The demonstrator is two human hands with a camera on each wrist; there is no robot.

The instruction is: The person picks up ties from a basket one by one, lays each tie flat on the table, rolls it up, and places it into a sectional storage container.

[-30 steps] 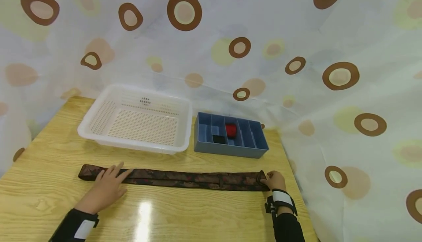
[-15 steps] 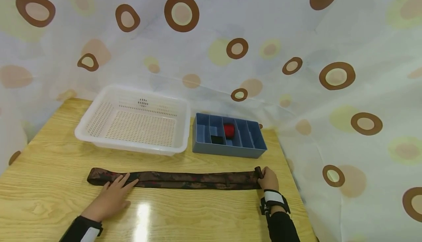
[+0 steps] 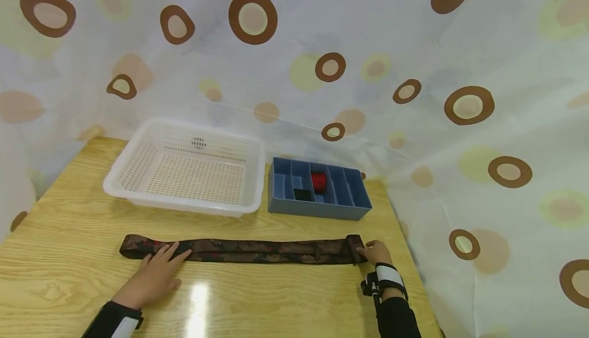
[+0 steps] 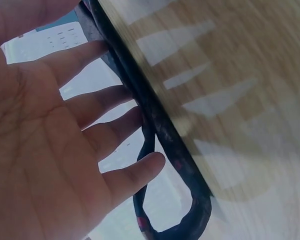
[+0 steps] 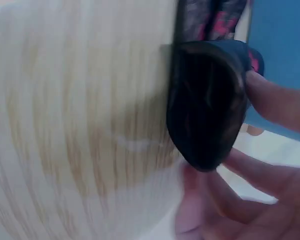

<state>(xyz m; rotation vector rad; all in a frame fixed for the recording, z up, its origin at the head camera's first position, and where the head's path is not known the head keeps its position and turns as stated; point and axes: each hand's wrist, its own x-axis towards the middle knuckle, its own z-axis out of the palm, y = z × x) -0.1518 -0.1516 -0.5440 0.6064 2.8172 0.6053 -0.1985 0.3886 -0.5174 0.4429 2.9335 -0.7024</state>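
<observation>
A long, dark brown necktie (image 3: 257, 252) with a blotchy pattern and red flecks lies doubled lengthwise across the table. Its left end forms a loop (image 4: 192, 220), seen edge-on in the left wrist view. My left hand (image 3: 154, 276) is spread, its straight fingertips resting on the tie near that loop. At the other end, the tie is turned over on itself into a short upright fold (image 5: 207, 105). My right hand (image 3: 378, 253) pinches this fold, thumb on one side and fingers on the other. A narrow band (image 3: 317, 251) crosses the tie left of the fold.
Behind the tie stands a white perforated plastic basket (image 3: 115, 187). Right of it is a blue divided box (image 3: 317, 209) holding a red roll (image 3: 318, 181) and a small black item (image 3: 302, 195). A patterned curtain (image 3: 294, 21) borders the table's back and right.
The tie's left end has slid right, and my left hand has come down slightly. The right end has been turned over leftward into a wider fold under my right hand.
</observation>
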